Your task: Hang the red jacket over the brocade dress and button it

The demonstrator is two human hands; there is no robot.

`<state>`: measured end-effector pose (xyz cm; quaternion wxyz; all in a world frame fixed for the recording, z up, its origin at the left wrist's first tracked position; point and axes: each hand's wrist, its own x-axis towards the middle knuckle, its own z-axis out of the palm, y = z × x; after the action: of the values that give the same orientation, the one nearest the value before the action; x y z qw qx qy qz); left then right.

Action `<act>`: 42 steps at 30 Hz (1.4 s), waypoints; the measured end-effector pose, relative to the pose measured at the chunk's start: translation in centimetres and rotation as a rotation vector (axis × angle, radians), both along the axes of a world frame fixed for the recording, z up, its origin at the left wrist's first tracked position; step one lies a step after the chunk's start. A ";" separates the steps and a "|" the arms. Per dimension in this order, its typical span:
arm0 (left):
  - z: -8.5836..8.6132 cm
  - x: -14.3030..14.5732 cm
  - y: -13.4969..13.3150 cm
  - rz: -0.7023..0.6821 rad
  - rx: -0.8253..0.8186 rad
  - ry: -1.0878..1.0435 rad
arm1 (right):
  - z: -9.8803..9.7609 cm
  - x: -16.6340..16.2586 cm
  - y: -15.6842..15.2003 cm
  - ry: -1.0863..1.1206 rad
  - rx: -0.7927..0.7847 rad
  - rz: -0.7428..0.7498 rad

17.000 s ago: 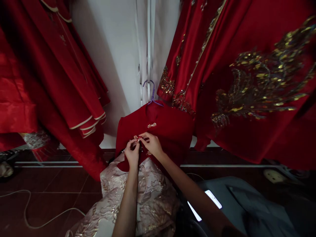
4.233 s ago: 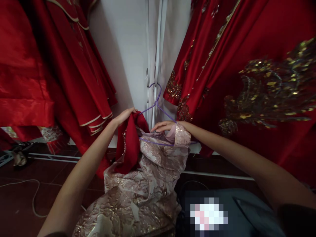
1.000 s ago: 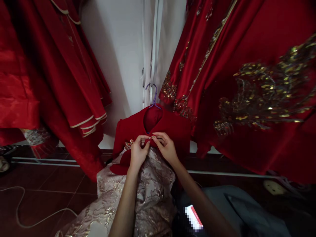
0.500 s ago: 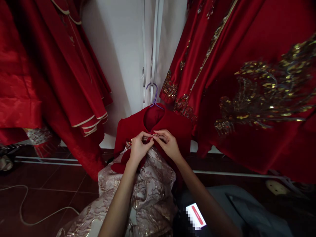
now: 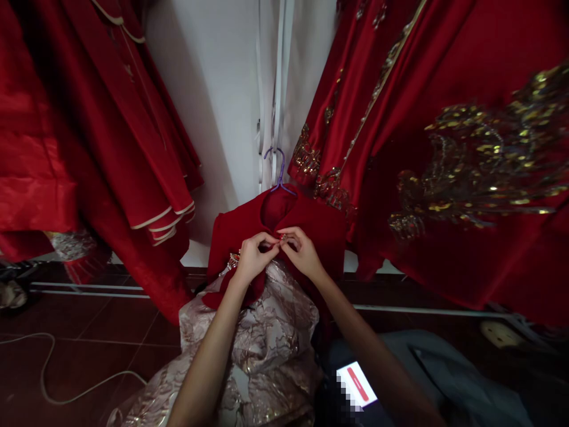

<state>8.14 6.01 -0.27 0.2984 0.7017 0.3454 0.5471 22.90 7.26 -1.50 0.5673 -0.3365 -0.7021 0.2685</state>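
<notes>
head view: left hand (image 5: 256, 256) and right hand (image 5: 304, 255) close together at the neck front of a red jacket (image 5: 322, 222), thumbs and fingers pinched, tips almost meeting. apparently clamped on the jacket's edge by a small beaded fastening (image 5: 284, 237); cannot tell exactly what lies between the tips. red jacket hung on a purple hanger (image 5: 281, 172), in front of white panels (image 5: 191, 95), shoulders spread, lying over the top of a pale patterned dress (image 5: 275, 320).

progress, as judged: hanging done, dressing of hanger done, neck fastening seemingly in hand, not clearly closed. lower front apparently left to do: loose at picture left, falling away with a beaded ornament (image 5: 233, 260), pale dress bare below the hands.

count: hands, two. red jacket, one. purple hanger, one. pale dress, one. beaded pieces, one at the fingertips, one clear at picture left, perhaps more hidden. lit screen (image 5: 358, 384), one, low beside the right forearm. pale cord (image 5: 47, 379), one, on dark floor tiles (image 5: 102, 367). other red garments (image 5: 137, 142) along both sides, overlapping; cannot count.
</notes>
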 end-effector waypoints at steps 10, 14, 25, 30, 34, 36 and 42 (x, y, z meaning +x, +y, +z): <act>-2.0 -3.9 -4.8 0.153 -0.039 0.285 | -5.0 1.8 -3.2 -0.268 -0.058 -0.515; -4.1 -3.8 -4.6 0.172 -0.158 0.315 | -4.8 5.8 -3.8 -0.293 -0.288 -0.399; -2.5 -0.3 -6.1 -0.430 -0.186 0.061 | 1.6 5.2 -6.6 -0.124 -0.394 -0.089; -2.6 0.4 -5.8 -0.337 -0.341 -0.098 | 2.0 3.2 -7.6 -0.116 -0.231 -0.271; -4.3 0.4 -4.1 -0.160 -0.393 -0.155 | 1.6 1.7 -7.9 -0.092 -0.346 -0.135; -4.8 -0.3 -3.7 -0.048 -0.387 -0.194 | 0.8 0.7 -8.0 -0.114 -0.392 -0.087; -3.9 -2.9 -4.3 -0.188 -0.592 -0.247 | -2.6 -2.2 -7.5 -0.169 -0.302 -0.179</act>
<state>5.27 1.71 -4.22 0.5780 0.5419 0.3841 0.4741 20.71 -0.19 -4.08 0.4712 -0.5001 -0.6662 0.2900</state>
